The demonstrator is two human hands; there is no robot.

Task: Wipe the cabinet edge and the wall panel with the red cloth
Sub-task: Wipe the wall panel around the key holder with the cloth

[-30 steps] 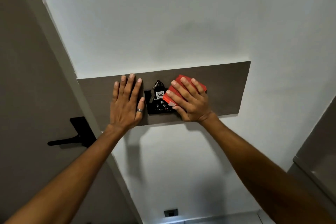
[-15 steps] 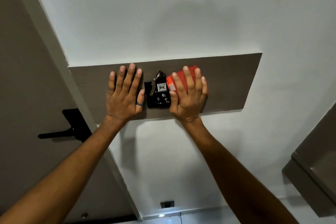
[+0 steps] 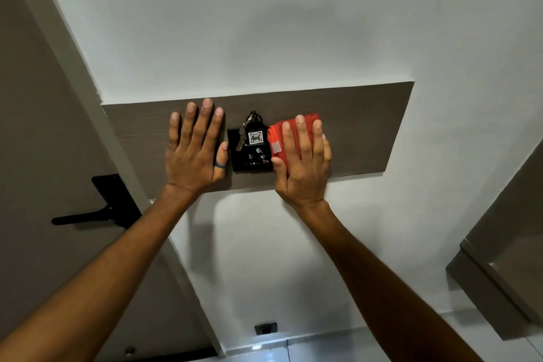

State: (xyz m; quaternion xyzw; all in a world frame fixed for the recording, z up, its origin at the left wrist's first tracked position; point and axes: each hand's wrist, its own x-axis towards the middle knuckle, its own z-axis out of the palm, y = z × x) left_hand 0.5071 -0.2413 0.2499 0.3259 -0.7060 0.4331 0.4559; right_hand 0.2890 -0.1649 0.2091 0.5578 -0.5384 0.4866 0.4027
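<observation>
Pressing red cloth [image 3: 273, 134] to wall panel [image 3: 367, 132] under flat right hand [image 3: 302, 170], free length toward 3 o'clock; left hand [image 3: 191, 156] flat, empty

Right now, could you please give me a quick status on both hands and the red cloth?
Left hand flat on wall panel, empty. Right hand presses red cloth flat to panel. Black key holder close beside cloth's left edge.

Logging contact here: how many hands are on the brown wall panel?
2. The left hand lies flat left of the key holder; the right hand presses the red cloth onto the wall panel, right of it.
</observation>
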